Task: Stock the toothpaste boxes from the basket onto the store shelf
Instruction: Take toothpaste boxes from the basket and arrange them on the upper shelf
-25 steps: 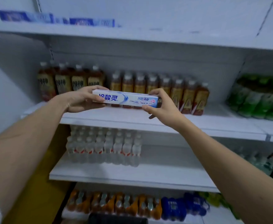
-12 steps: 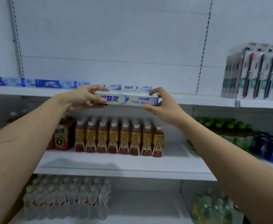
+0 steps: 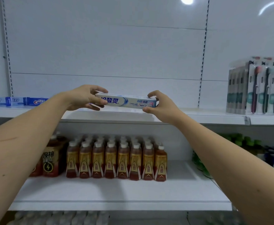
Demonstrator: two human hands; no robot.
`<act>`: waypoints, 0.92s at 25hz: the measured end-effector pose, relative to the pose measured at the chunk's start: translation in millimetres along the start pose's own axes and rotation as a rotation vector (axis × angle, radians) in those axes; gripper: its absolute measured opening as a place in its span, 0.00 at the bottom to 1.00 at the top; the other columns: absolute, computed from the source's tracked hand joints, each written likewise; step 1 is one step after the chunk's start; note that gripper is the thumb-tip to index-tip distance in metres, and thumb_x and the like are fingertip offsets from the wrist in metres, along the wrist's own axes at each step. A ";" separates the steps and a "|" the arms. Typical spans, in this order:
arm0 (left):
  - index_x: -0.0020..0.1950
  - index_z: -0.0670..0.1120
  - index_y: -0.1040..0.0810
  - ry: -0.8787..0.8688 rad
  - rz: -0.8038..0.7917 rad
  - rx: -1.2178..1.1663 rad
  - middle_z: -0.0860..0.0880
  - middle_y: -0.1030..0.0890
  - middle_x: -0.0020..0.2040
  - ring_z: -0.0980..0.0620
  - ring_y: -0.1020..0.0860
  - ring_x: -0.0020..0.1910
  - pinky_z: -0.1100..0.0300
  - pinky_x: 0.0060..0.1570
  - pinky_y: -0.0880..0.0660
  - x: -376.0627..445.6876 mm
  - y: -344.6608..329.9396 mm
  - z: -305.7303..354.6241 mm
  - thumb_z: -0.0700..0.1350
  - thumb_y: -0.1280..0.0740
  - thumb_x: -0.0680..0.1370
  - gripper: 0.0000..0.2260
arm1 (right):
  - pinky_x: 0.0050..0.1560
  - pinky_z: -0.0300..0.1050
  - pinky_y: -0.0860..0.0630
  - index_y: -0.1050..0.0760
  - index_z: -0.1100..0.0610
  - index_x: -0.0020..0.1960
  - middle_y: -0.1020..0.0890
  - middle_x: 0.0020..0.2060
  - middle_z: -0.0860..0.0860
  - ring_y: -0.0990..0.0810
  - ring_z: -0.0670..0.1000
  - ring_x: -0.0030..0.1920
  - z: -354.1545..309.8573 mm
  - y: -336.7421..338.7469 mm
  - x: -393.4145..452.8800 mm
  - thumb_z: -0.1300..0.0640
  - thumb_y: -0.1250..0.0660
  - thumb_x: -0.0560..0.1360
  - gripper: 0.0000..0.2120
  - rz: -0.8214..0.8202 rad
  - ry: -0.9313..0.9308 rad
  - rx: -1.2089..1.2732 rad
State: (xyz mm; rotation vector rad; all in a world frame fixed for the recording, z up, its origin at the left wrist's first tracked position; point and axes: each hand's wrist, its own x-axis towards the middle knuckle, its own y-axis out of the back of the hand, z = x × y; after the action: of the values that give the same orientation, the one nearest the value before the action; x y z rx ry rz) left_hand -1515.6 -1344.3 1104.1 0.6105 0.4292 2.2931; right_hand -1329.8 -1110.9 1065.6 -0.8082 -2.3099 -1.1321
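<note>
1. Left hand (image 3: 82,98) pinches one end of the toothpaste box (image 3: 126,102), right hand (image 3: 161,106) the other; box level, held lengthwise just above the upper shelf (image 3: 198,116).
2. Upper shelf: white board, white slotted back panel (image 3: 108,51). Row of blue toothpaste boxes (image 3: 18,101) lying at left, at least three. Toothbrush packs (image 3: 259,88) upright at right, count unclear.
3. Shelf below: eight amber bottles (image 3: 116,161) across the front row, more behind.
</note>
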 end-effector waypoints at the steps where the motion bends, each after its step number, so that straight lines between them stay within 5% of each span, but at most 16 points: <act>1: 0.65 0.47 0.26 -0.006 0.003 0.081 0.47 0.20 0.57 0.48 0.19 0.49 0.55 0.50 0.19 8.1 7.8 -1.8 0.37 0.28 0.74 0.20 | 0.33 0.35 0.28 0.30 0.53 0.65 0.24 0.49 0.49 0.24 0.50 0.40 -0.4 -5.1 11.2 0.55 0.26 0.73 0.23 0.010 0.003 -0.021; 6: 0.64 0.49 0.25 -0.023 0.044 0.495 0.49 0.22 0.59 0.48 0.22 0.53 0.52 0.53 0.23 38.9 53.2 -17.9 0.46 0.26 0.74 0.20 | 0.37 0.34 0.28 0.28 0.54 0.68 0.25 0.56 0.52 0.22 0.49 0.41 -9.3 -34.4 70.3 0.57 0.24 0.71 0.27 0.005 0.013 -0.099; 11: 0.66 0.46 0.26 -0.050 0.185 0.575 0.48 0.24 0.59 0.50 0.25 0.49 0.59 0.47 0.30 60.0 89.0 -36.0 0.45 0.27 0.75 0.21 | 0.31 0.36 0.29 0.29 0.52 0.68 0.25 0.57 0.52 0.25 0.46 0.37 -25.8 -73.3 125.4 0.57 0.26 0.73 0.25 -0.002 0.039 -0.156; 14: 0.66 0.45 0.26 -0.011 0.216 0.709 0.48 0.23 0.59 0.49 0.25 0.52 0.58 0.52 0.31 77.1 102.9 -53.0 0.47 0.26 0.74 0.22 | 0.34 0.36 0.28 0.28 0.52 0.67 0.25 0.59 0.53 0.25 0.50 0.41 -22.6 -92.0 158.1 0.55 0.28 0.74 0.23 -0.062 0.053 -0.269; 18: 0.65 0.47 0.25 0.098 0.182 0.886 0.49 0.22 0.59 0.48 0.24 0.55 0.54 0.58 0.27 108.9 115.1 -76.3 0.53 0.25 0.71 0.25 | 0.44 0.44 0.29 0.28 0.52 0.67 0.26 0.61 0.53 0.26 0.54 0.47 -13.6 -118.3 201.5 0.54 0.29 0.75 0.21 -0.177 0.060 -0.448; 23: 0.62 0.53 0.23 0.262 0.087 1.129 0.52 0.21 0.59 0.48 0.23 0.56 0.50 0.59 0.26 153.1 119.5 -91.7 0.59 0.24 0.67 0.26 | 0.43 0.48 0.18 0.30 0.56 0.65 0.20 0.52 0.57 0.18 0.54 0.38 9.3 -147.7 253.2 0.55 0.27 0.73 0.23 -0.488 -0.080 -0.545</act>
State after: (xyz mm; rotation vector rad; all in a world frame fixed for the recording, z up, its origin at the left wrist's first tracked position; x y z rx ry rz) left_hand -1728.4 -1329.2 1129.3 0.8351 1.8961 2.0448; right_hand -1615.1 -1098.4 1132.4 -0.4669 -2.3560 -2.0312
